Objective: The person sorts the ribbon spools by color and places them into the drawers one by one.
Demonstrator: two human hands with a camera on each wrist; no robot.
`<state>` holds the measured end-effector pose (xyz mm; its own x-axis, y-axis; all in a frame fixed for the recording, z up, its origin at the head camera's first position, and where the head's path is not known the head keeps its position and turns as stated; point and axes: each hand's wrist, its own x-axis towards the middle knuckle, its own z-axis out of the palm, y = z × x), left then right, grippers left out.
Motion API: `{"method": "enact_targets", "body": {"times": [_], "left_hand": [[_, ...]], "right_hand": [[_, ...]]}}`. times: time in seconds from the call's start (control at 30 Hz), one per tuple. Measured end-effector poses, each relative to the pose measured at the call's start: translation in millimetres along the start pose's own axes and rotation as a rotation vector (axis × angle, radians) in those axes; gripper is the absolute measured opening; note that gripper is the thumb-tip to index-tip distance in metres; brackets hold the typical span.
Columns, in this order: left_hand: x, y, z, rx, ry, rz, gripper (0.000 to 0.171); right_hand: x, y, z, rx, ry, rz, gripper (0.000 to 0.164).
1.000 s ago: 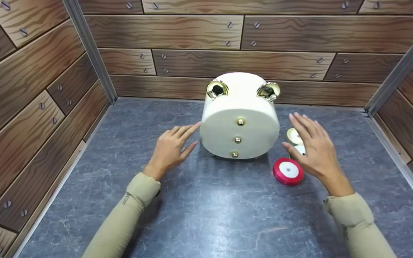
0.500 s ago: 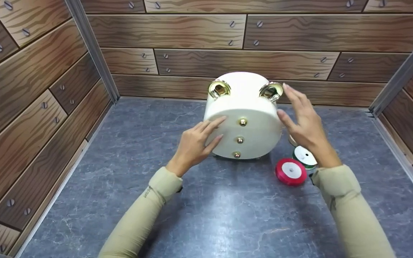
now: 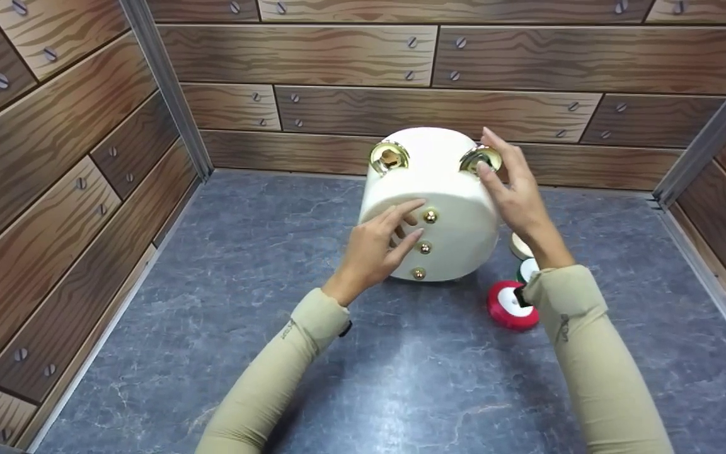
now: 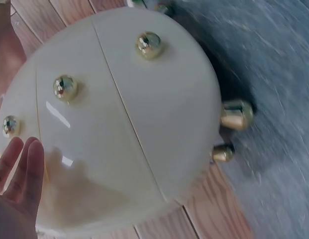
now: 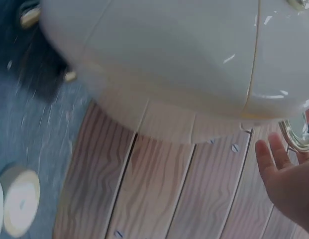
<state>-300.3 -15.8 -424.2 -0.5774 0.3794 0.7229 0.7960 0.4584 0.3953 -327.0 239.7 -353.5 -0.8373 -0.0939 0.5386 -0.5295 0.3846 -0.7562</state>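
A small white chest of drawers [image 3: 464,246] with rounded sides stands in the middle. Down its front run gold knobs, and two gold ring-shaped ears stick up from its top. My left hand [image 3: 369,249] is in front of the drawers, thumb and forefinger spread beside the top knob [image 3: 430,215], nothing between them. At the right ear [image 3: 469,159], my right hand [image 3: 520,198] has its thumb overlapping the ring and its other fingers extended behind. In the right wrist view those fingers [image 5: 277,152] look straight beside the ring. Gold feet [image 4: 237,115] show under the chest.
Right of the chest lie a red ribbon spool [image 3: 507,315], a white-faced green spool [image 3: 528,269] and a cream spool [image 3: 520,244], partly covered by my right arm. Wood-patterned walls [image 3: 350,57] surround the grey marbled surface [image 3: 243,252] at the back and sides.
My left hand has moved right from the chest's left side to the top knob. My right hand has left the spools and moved up and left to the right ear.
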Motion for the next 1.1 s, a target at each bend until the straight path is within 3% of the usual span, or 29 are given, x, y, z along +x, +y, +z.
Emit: {"method": "enact_targets", "body": {"times": [0.2, 0.57, 1.1], "left_hand": [[4.7, 5.3, 10.7, -0.124, 0.022, -0.051, 0.038], [9.7, 7.8, 23.6, -0.262, 0.063, -0.114, 0.025], [11.1, 10.2, 34.0, -0.358, 0.153, -0.18, 0.02]], "right_hand": [[11, 2, 9, 0.219, 0.024, 0.044, 0.048], [16, 8, 22, 0.398, 0.102, 0.011, 0.045], [14, 17, 26, 0.46, 0.113, -0.004, 0.051]]}}
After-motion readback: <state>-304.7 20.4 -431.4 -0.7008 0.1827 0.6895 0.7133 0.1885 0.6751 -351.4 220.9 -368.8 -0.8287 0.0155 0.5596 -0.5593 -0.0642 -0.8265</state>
